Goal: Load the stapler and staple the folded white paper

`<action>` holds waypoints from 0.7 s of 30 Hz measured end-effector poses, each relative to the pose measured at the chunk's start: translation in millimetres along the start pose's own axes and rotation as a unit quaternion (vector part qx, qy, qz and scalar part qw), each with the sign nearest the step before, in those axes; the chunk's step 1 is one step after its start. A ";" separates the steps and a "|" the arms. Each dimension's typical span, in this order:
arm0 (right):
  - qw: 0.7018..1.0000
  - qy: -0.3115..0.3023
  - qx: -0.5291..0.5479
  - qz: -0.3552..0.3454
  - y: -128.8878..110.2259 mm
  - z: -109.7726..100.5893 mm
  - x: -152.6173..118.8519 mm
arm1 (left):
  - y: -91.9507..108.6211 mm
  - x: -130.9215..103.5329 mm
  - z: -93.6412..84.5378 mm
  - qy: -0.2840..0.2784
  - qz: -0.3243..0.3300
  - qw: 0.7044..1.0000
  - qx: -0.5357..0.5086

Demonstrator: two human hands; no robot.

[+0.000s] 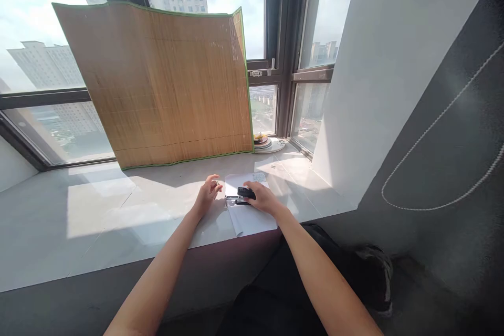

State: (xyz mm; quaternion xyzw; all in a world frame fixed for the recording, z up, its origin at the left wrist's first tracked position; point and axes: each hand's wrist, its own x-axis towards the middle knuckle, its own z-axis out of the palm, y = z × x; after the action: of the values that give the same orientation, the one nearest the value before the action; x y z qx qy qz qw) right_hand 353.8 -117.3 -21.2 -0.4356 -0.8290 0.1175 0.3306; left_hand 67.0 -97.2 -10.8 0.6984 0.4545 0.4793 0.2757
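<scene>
A black stapler (246,192) rests on white sheets of paper (252,220) at the sill's front. My right hand (262,197) is closed around its body from the right. A thin metal part of the stapler sticks out on its left side. Just left of that part is my left hand (207,194), raised a little above the sill. Its thumb and fingers are curled together in a pinch, and whatever is between them is too small to make out. One corner of the paper curls near the front edge.
A pale tiled windowsill (157,210) carries everything. Behind, a bamboo mat (165,89) with green edging leans against the window. Stacked plates or discs (268,144) sit in the back corner. A small strip (273,166) lies beyond the paper. A beaded cord (433,131) hangs at right.
</scene>
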 end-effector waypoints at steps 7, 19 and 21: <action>1.000 -0.028 -0.006 0.011 -1.0 -2.6 -0.6 | 3.8 -2.0 -3.2 -0.067 0.037 0.996 0.043; 0.999 -0.041 -0.011 -0.005 1.9 -2.8 -1.4 | 6.1 -3.4 9.2 -0.128 0.094 0.983 0.093; 0.999 -0.045 -0.012 -0.002 -0.6 -5.1 -1.4 | 3.7 -2.0 11.1 -0.132 0.084 0.983 0.097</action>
State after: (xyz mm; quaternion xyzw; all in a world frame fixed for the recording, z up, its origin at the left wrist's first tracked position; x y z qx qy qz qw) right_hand 357.4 -119.3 -17.7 -0.4319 -0.8455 0.1259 0.2878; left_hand 78.3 -100.0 -12.9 0.8145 0.3986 0.3578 0.2230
